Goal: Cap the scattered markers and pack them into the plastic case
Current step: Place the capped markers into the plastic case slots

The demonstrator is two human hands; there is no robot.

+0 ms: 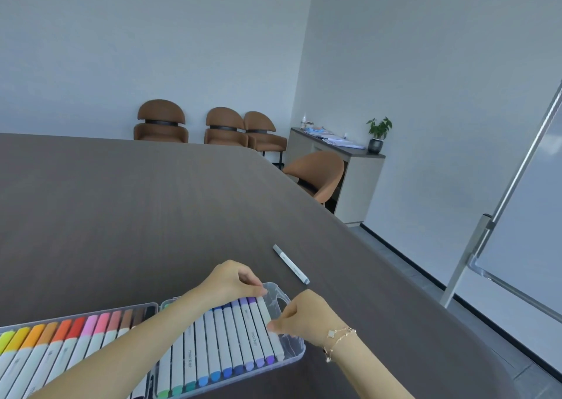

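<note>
The counter (pixel 152 204) is dark brown with fine wood grain. The markers (pixel 213 344) have white bodies; their caps go from yellow, orange, red, pink and brown to green, blue and purple. The loose marker (pixel 291 264) is grey and white. The chairs (pixel 161 122) are brown.

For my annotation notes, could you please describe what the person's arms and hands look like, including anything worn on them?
Both forearms are bare, with no sleeves in view. The right hand has two thin gold chain bracelets at the wrist, with small pale clover-shaped charms. The left hand shows no jewellery, glove or watch.
</note>
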